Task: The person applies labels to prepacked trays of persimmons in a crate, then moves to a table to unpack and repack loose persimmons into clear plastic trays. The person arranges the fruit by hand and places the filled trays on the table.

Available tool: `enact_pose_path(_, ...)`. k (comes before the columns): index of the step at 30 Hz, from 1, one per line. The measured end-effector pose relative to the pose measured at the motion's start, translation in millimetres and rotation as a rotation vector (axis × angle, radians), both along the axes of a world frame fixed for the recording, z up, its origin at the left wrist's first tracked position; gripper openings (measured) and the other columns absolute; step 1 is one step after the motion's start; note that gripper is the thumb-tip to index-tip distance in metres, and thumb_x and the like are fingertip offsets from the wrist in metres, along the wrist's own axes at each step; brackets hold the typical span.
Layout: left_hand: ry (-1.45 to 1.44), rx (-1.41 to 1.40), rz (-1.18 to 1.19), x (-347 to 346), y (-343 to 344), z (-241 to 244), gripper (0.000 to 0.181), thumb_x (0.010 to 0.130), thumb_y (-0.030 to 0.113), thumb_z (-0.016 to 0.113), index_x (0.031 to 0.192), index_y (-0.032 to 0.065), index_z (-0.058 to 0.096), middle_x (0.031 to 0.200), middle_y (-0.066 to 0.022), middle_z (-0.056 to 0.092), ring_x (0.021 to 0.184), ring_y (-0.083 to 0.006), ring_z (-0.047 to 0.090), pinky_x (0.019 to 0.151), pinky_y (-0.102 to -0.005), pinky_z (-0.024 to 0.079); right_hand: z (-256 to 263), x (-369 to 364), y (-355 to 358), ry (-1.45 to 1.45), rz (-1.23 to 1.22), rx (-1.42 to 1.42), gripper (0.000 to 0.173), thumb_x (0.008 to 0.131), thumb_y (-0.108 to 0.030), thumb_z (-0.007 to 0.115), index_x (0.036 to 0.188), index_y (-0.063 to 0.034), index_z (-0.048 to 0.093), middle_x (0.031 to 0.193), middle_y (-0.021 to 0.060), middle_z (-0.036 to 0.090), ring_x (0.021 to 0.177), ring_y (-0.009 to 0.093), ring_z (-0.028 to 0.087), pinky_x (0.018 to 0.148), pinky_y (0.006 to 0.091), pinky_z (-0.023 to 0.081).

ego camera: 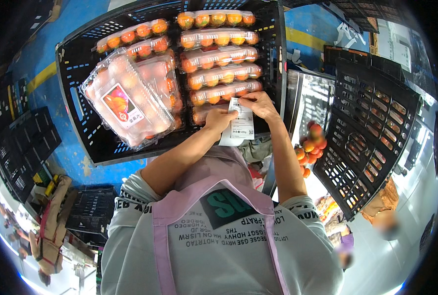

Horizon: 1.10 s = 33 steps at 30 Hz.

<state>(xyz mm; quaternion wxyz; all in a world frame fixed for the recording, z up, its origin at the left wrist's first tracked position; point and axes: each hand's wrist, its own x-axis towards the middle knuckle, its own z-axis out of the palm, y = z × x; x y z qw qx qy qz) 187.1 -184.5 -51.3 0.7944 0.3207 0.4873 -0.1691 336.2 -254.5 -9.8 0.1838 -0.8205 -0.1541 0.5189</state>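
Observation:
A strip of printed white labels (242, 120) hangs between my hands, over the near edge of a black plastic crate (281, 73). My left hand (220, 120) pinches the strip at its left side. The fingers of my right hand (259, 105) grip its top end. Inside the crate, clear clamshell packs of orange-red fruit (224, 75) stand on edge in a row on the right. More packs (143, 33) stand at the left. One clamshell pack with a picture label (124, 101) lies tilted on top of them.
At the right stands a tilted black slatted crate (366, 143), beside loose red and orange fruit (311, 147). Stacked black crates (23, 151) are at the far left, another black crate (91, 212) at lower left. Other people are in the background at both sides.

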Motion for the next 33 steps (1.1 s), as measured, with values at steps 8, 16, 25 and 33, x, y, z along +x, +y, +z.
enact_pose_path(8, 0.015, 0.135, -0.059, 0, -7, -7, 0.031, 0.073, 0.027, 0.07, 0.078, -0.0042, 0.067, 0.072, -0.01, 0.065, 0.06, -0.0147, 0.06, 0.056, -0.0286, 0.046, -8, 0, -4, -0.065, 0.043, -0.001, 0.036, 0.071, -0.031, 0.07, 0.095, -0.0046, 0.067, 0.088, 0.014, 0.066, 0.079, 0.019, 0.062, 0.074, 0.0293, 0.046)
enact_pose_path(16, -0.003, 0.121, -0.038, -2, -10, -16, 0.027, 0.075, 0.024, 0.067, 0.08, -0.0025, 0.067, 0.071, -0.009, 0.064, 0.059, -0.0145, 0.059, 0.054, -0.0293, 0.044, -12, -2, -6, -0.107, 0.024, 0.017, 0.03, 0.072, -0.028, 0.069, 0.089, -0.0038, 0.068, 0.081, 0.0112, 0.067, 0.071, 0.014, 0.06, 0.067, 0.0288, 0.046)
enact_pose_path(25, 0.036, 0.205, -0.145, 2, -6, -9, 0.027, 0.077, 0.021, 0.066, 0.084, -0.0045, 0.065, 0.071, -0.0081, 0.063, 0.058, -0.014, 0.058, 0.052, -0.0285, 0.044, -23, -10, -13, -0.199, 0.021, 0.162, 0.023, 0.074, -0.023, 0.068, 0.084, -0.0024, 0.068, 0.072, 0.0104, 0.066, 0.061, 0.013, 0.06, 0.06, 0.0277, 0.047)
enact_pose_path(33, -0.01, 0.092, -0.147, 7, -2, 6, 0.028, 0.077, 0.024, 0.065, 0.075, -0.0033, 0.065, 0.063, -0.007, 0.061, 0.046, -0.0127, 0.054, 0.039, -0.0245, 0.044, -29, -22, -11, -0.4, 0.101, 0.105, 0.019, 0.074, -0.024, 0.067, 0.082, -0.0069, 0.069, 0.074, 0.0117, 0.066, 0.064, 0.022, 0.064, 0.061, 0.0304, 0.05)
